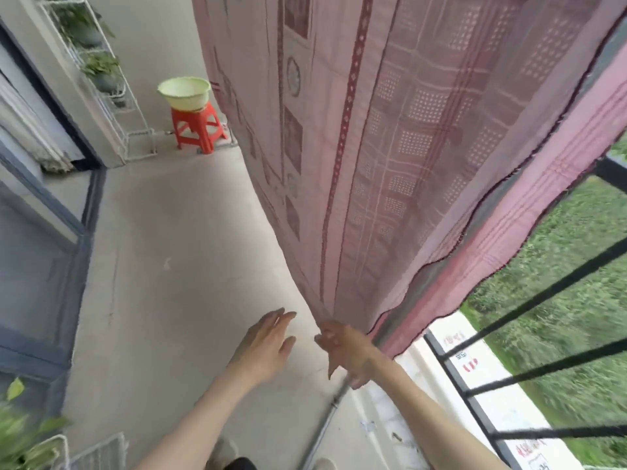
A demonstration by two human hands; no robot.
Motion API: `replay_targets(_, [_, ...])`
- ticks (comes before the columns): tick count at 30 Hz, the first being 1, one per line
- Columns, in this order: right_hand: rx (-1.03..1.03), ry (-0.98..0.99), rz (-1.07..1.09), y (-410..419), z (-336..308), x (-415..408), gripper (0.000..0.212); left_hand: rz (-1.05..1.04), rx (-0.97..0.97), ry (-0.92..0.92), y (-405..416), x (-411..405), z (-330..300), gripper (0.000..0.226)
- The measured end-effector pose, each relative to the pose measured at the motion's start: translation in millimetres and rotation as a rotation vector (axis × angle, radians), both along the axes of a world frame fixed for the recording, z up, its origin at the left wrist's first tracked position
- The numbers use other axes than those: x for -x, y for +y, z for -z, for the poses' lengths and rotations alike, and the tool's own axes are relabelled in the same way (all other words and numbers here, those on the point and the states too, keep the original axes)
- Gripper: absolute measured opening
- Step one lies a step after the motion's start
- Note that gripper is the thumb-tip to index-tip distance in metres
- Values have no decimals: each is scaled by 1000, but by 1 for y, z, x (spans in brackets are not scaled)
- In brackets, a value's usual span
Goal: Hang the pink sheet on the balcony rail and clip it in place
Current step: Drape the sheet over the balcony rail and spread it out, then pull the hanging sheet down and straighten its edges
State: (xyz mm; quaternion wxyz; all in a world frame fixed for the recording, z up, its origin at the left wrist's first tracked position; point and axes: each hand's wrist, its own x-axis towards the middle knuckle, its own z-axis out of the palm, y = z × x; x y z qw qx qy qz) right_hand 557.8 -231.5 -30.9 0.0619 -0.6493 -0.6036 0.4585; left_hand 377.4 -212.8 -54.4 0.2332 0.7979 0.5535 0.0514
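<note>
Left hand (268, 344) spread flat, holding nothing, poised just left of hanging cloth. Right hand (342, 347) beside it, pinching bottom corner of pink sheet (390, 147), probably straightening drape; above, sheet over balcony rail (610, 171), unclipped.

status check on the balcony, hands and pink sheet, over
Right hand pinching the lower corner of the pink patterned sheet. Left hand open, free beside it. Sheet draped over the black metal balcony rail. No clips visible.
</note>
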Motion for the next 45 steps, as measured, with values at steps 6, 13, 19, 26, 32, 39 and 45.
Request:
replay_targets(6, [-287, -25, -142, 84, -40, 78, 53, -211, -109, -52, 54, 91, -53, 51])
replay_targets(13, [-460, -22, -125, 188, -96, 159, 58, -253, -238, -100, 154, 190, -86, 52])
replay_targets(19, [-635, -124, -195, 296, -173, 234, 58, -223, -307, -107, 268, 273, -148, 53])
replay_targets(26, [-821, -184, -113, 395, -238, 257, 60, -123, -549, -205, 378, 301, -225, 50])
replay_targets(32, [-918, -246, -47, 498, -251, 257, 61, -30, -606, -215, 491, 301, -224, 51])
replay_targets(39, [-1001, -217, -43, 666, -259, 289, 63, -70, -706, -154, 665, 332, -249, 50])
replay_targets(45, [-1029, -184, -73, 816, -293, 334, 63, -137, -741, -165, 798, 372, -282, 49])
